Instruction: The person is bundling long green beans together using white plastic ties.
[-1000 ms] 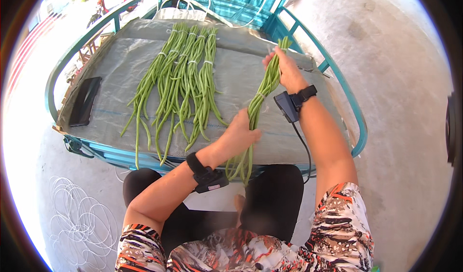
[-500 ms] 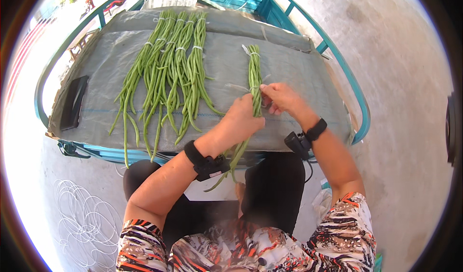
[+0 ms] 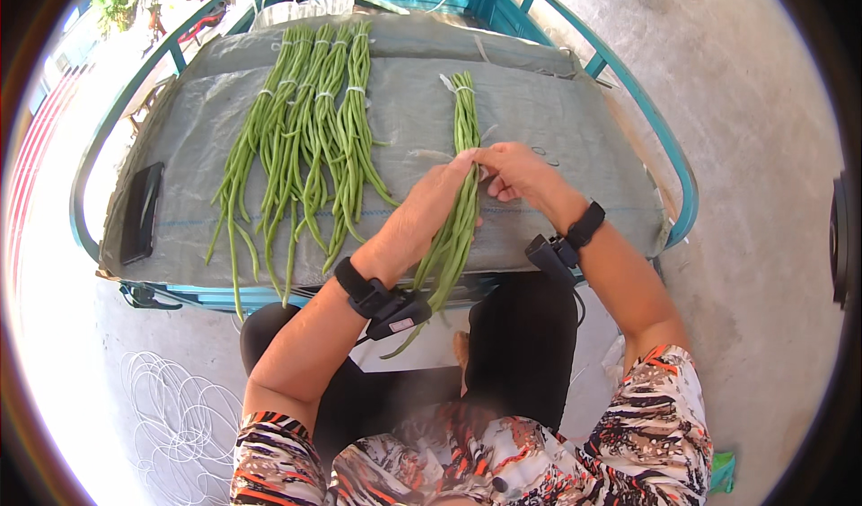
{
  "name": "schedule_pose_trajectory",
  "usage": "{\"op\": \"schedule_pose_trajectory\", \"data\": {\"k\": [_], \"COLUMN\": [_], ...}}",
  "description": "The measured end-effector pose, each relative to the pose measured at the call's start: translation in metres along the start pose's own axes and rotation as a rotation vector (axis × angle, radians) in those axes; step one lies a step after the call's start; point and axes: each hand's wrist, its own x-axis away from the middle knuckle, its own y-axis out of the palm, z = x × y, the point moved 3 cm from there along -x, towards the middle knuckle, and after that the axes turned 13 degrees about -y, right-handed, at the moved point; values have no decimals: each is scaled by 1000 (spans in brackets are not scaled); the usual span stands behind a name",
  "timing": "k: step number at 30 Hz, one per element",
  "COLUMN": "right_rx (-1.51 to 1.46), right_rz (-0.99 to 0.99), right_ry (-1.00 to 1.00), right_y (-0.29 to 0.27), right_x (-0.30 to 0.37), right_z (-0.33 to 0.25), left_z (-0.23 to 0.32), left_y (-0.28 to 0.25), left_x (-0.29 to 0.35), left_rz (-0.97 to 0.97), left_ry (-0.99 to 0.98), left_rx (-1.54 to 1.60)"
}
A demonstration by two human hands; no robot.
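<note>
A bundle of long green beans [image 3: 462, 115] lies upright in the picture on the grey sheet, a white tie [image 3: 463, 89] near its top. My left hand [image 3: 442, 187] is closed on the bundle's middle from the left. From the right, my right hand [image 3: 519, 172] reaches in, thumb and forefinger pinched at the same spot. A thin whitish strip [image 3: 431, 154] pokes out beside the fingers; the knot area is hidden. Below my hands the loose bean ends [image 3: 444, 255] hang past the front edge. To the left, several tied bean bundles [image 3: 310, 120] lie side by side.
The grey sheet [image 3: 206, 102] covers the bed of a teal cart with a curved rail [image 3: 660, 147]. A dark phone-like slab [image 3: 144, 211] rests at the left edge. Coiled white cord [image 3: 175, 425] lies on the floor at lower left. My knees are under the front edge.
My right hand has closed in on the bundle's middle, and my left hand has moved up to meet it. The view has shifted slightly; the tied bundles on the left stay put.
</note>
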Motion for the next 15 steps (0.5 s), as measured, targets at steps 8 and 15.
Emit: {"op": "schedule_pose_trajectory", "data": {"k": [8,15], "right_rx": [-203,-313], "right_rz": [63,22], "right_ry": [8,38], "right_y": [8,2], "right_x": [8,1], "right_z": [-3,8], "left_z": [-6,-5], "left_y": [-6,-6], "left_x": [-15,-22], "left_rz": [90,80], "left_ry": [5,-52], "left_rx": [-55,18]}}
